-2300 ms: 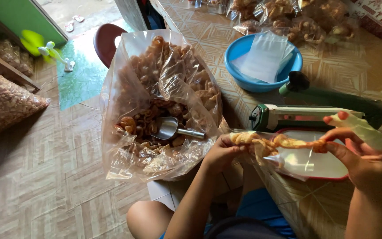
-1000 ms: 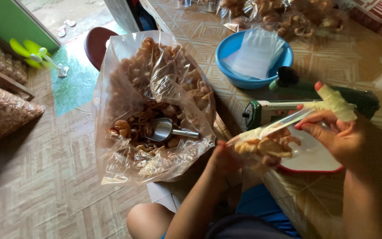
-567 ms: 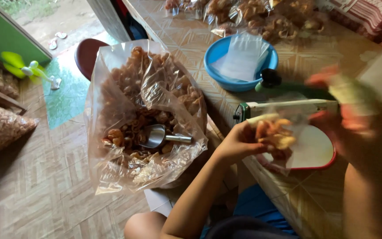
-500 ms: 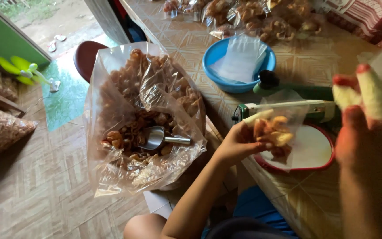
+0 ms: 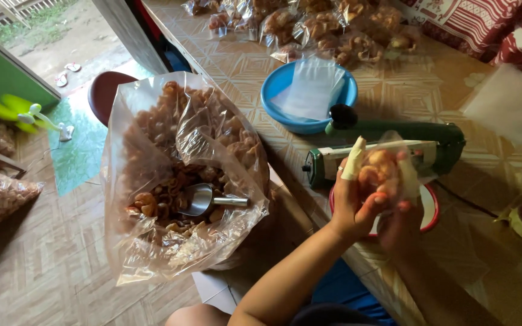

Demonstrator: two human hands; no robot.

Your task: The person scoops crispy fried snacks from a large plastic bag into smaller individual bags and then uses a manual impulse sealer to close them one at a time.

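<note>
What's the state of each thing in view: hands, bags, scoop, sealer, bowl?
left hand: closed on the small snack bag
right hand: closed on the same bag from the other side
small snack bag: filled, held above the red-rimmed plate
big snack bag: open
metal scoop: lying in the snacks, unheld
heat sealer: arm down
blue bowl: holds empty clear bags

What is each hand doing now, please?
Left hand: closed on the small snack bag.
Right hand: closed on the same bag, from below.
</note>
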